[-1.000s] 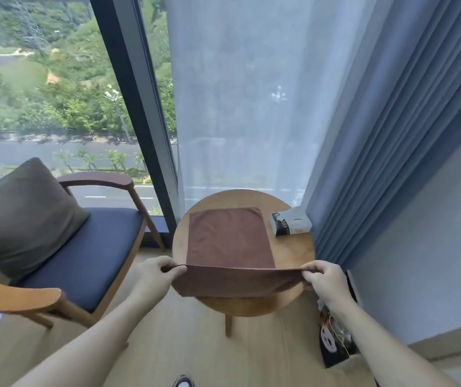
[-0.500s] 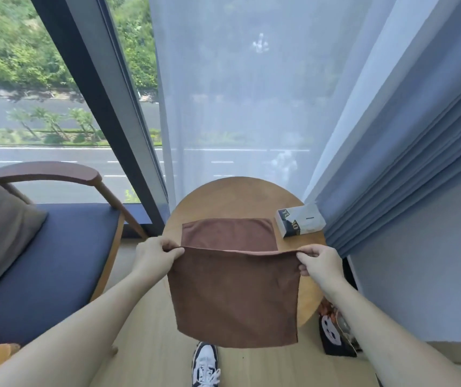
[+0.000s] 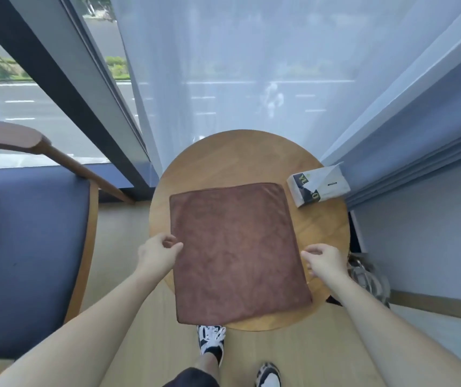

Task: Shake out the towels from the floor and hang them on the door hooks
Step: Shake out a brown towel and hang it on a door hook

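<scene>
— Both hands sit at the towel's sides: the left hand (image 3: pixel 158 251) with fingers loosely curled, fingertips touching the left edge of the brown towel (image 3: pixel 236 252); the right hand (image 3: pixel 325 261) relaxed just beside the right edge, gripping nothing.

— And where is the towel itself?

— Folded flat on the round wooden surface (image 3: pixel 223 155), its near edge overhanging the rim toward the person's feet.

— What else is around it?

— A tissue pack (image 3: pixel 318 187) lies on the surface's far right, apart from the towel. A sheer white curtain (image 3: pixel 237 65) hangs behind, touching the surface's far rim, with heavier blue drapes (image 3: pixel 419 141) on the right. On the left stands a wooden armchair (image 3: pixel 28 247) with a blue seat, close to the surface. A dark window frame (image 3: pixel 64 88) runs behind it. Below, two black-and-white sneakers (image 3: pixel 211 340) stand on the wood floor (image 3: pixel 145 331), one just under the towel's overhang. Some glinting clutter lies right of the surface; I cannot tell what it is.
</scene>
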